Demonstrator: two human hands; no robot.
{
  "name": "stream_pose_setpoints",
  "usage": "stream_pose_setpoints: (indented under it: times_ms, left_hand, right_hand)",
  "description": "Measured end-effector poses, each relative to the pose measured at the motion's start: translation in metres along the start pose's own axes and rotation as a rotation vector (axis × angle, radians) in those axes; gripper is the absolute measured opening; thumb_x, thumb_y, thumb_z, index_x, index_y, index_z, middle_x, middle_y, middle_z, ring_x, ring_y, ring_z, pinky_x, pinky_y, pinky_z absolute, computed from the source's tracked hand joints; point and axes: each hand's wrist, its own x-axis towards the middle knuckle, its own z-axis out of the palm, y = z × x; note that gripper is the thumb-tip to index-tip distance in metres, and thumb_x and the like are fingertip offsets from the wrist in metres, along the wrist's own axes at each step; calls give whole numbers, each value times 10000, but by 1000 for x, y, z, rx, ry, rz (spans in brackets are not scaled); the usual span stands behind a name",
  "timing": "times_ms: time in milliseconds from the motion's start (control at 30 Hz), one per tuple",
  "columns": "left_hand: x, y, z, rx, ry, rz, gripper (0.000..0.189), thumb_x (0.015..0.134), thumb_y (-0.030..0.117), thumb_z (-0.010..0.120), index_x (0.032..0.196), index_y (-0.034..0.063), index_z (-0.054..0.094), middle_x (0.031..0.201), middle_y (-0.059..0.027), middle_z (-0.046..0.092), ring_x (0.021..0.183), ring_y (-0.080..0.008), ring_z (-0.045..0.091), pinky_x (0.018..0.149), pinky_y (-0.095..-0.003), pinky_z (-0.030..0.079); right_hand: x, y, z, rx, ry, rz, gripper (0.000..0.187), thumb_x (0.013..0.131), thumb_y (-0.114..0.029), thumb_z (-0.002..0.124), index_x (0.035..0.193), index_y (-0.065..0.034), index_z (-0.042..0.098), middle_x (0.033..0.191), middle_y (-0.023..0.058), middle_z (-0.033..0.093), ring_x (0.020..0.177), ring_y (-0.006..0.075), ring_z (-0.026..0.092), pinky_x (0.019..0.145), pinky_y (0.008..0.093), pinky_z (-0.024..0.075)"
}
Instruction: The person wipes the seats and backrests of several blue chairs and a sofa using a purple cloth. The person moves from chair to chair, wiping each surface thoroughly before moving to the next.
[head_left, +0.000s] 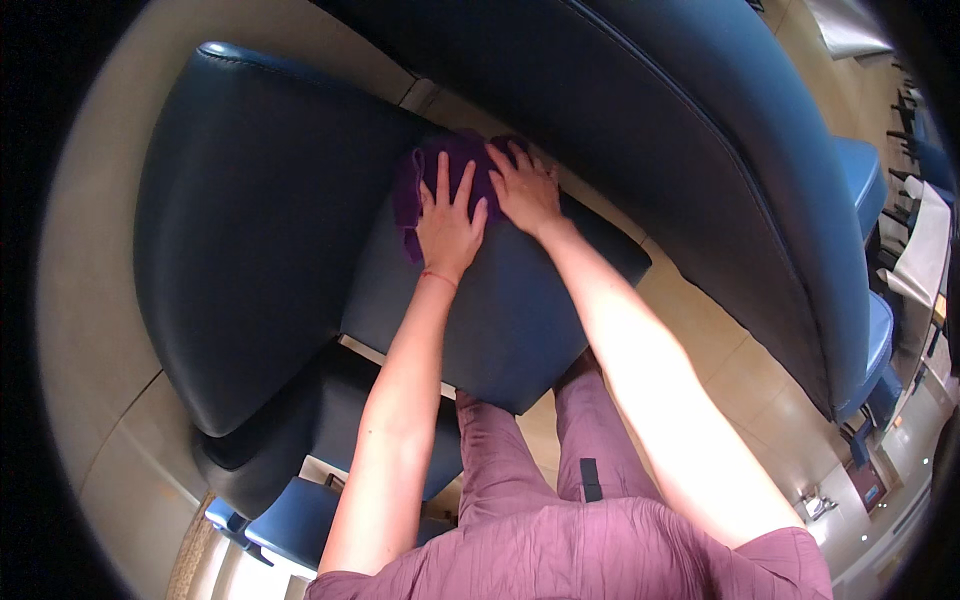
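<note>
A purple cloth (474, 180) lies spread and wrinkled over the far part of a dark blue padded chair seat (487, 300). My left hand (450, 217) rests palm down on the cloth's left part, fingers spread, with a thin red string around the wrist. Beside it, my right hand (527, 191) lies on the cloth's right part, its fingers slightly bent and apart. Neither hand grips the cloth. The chair's upholstered backrest (255, 225) rises at the left of the seat.
A large blue padded backrest (720, 187) stands close by on the right. Other blue chairs (296, 517) are at the lower left and far right. Light floor tiles (705, 330) show between the furniture. Pale sheets (919, 247) hang at the far right.
</note>
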Motion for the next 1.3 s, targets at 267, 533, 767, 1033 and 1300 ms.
stream_pose_setpoints:
  times_ms: [267, 533, 767, 1033, 1300]
  left_hand:
    - [-42, 92, 26, -58, -132, 116, 580, 924, 398, 622, 1475, 263, 501, 1638, -85, 290, 1468, -483, 261, 949, -530, 523]
    - [-162, 176, 41, -297, -413, 214, 547, 908, 265, 648, 1441, 230, 527, 1611, -26, 336, 1444, -356, 355, 966, -425, 530]
    - [-272, 126, 25, -207, -464, 52, 542, 927, 301, 635, 1452, 243, 513, 1576, 11, 398, 1358, -351, 462, 948, -397, 542]
    - [-238, 46, 14, -10, -175, -371, 567, 955, 369, 605, 1493, 260, 463, 1621, -37, 328, 1376, -470, 405, 920, -559, 505]
    - [-159, -76, -17, -38, 140, -398, 596, 951, 415, 604, 1512, 300, 438, 1649, -26, 272, 1459, -454, 302, 997, -603, 445]
  right_hand:
    - [-72, 132, -4, 138, -225, 48, 370, 1044, -337, 443, 1268, -98, 614, 1198, 165, 670, 1045, 381, 653, 876, 480, 532]
    - [-245, 167, -53, 261, -4, 341, 409, 1005, -176, 532, 1388, -35, 517, 1374, 247, 534, 1202, 459, 534, 1013, 480, 459]
    - [-312, 62, -41, 285, -20, 417, 436, 904, -124, 640, 1323, -31, 564, 1074, 225, 540, 986, 427, 578, 844, 488, 492]
    - [-229, -17, -24, 218, -104, -98, 478, 888, -153, 710, 1351, -106, 599, 1013, 182, 526, 948, 377, 553, 775, 454, 515]
    - [-74, -108, 17, 31, -106, -329, 501, 884, -323, 716, 1370, -263, 611, 1043, 162, 577, 950, 356, 586, 832, 494, 463]
